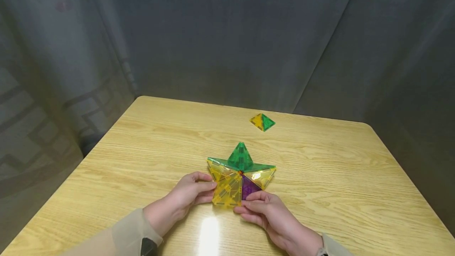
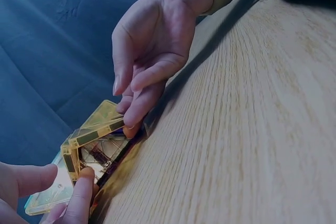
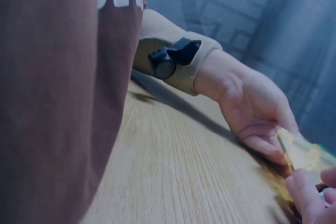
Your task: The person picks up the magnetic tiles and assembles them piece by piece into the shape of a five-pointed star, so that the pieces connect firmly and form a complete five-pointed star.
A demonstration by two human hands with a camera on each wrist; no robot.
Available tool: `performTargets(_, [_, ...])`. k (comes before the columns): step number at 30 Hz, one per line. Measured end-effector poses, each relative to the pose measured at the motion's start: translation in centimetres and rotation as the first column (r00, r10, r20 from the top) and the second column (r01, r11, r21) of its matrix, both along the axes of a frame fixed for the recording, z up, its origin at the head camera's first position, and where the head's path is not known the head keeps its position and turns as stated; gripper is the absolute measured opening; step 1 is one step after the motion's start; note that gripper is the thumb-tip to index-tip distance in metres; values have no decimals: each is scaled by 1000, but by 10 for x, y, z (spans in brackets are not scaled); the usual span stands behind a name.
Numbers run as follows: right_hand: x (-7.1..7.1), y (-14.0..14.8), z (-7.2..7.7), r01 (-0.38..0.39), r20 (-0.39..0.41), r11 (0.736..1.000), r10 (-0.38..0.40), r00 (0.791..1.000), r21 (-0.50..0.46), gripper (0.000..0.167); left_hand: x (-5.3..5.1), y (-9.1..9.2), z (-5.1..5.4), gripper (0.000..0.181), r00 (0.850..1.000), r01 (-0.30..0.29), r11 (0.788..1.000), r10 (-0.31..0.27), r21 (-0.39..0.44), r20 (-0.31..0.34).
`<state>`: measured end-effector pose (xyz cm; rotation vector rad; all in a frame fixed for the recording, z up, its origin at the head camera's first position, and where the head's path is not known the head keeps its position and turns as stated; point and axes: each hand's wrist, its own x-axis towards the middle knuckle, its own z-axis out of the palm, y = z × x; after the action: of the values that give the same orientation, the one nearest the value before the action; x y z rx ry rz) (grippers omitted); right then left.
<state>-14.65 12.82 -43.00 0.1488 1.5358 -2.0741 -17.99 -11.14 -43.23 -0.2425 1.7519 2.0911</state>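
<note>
A star-shaped build of translucent magnetic tiles stands on the table. Green triangle tiles (image 1: 241, 157) form its far point, yellow triangle tiles (image 1: 261, 176) its sides, and a purple tile (image 1: 249, 187) shows near its middle. At the front is a tilted yellow square tile (image 1: 226, 192). My left hand (image 1: 190, 193) holds this square's left edge, thumb and fingers bent around it. With its fingertips my right hand (image 1: 264, 211) grips the lower right corner, beside the purple tile. From the left wrist, the yellow frame (image 2: 97, 132) appears hollow underneath, with a left fingertip just inside its edge.
Farther back on the wooden table (image 1: 170, 129) lies a small yellow and green pyramid (image 1: 262, 122) of tiles. Dark curtains (image 1: 227, 42) hang behind the table and at its sides. A dark strap device (image 3: 173, 59) sits on the left sleeve.
</note>
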Motion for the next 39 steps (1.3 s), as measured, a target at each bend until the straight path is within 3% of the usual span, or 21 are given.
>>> performTargets(8, [10, 6, 12, -34, -1, 997, 34, 999, -75, 53, 1, 0, 0, 37, 1000, -1, 1000, 2, 27, -8])
performTargets(13, [13, 15, 14, -43, -19, 995, 41, 999, -90, 55, 1, -1, 0, 36, 1000, -13, 1000, 13, 22, -10])
performTargets(16, [11, 22, 14, 39, -42, 999, -40, 998, -26, 45, 1, -2, 0, 37, 1000, -13, 1000, 13, 14, -16])
performTargets(19, [6, 28, 13, 192, -56, 980, -190, 980, 43, 33, -1, -3, 0, 39, 1000, -9, 1000, 10, 16, -28])
performTargets(22, [-1, 36, 9, 264, -56, 963, -261, 964, 53, 42, -5, -5, 0, 41, 999, -5, 1000, 6, 26, -46])
performTargets(26, [-11, 44, 3, 184, -53, 983, -184, 981, -18, 62, -9, -8, 1, 44, 998, 2, 999, 0, 36, -59])
performTargets(29, [-15, 47, -1, 111, -60, 991, -116, 991, -70, 64, -10, -11, 2, 48, 998, 11, 999, -8, 40, -62])
performTargets(32, [-16, 48, -3, 72, -67, 993, -78, 995, -91, 57, -10, -13, 3, 50, 998, 21, 998, -17, 52, -64])
performTargets(39, [-15, 47, -3, 60, -65, 992, -68, 996, -115, 29, -14, -13, 2, 51, 994, 52, 989, -38, 142, -100])
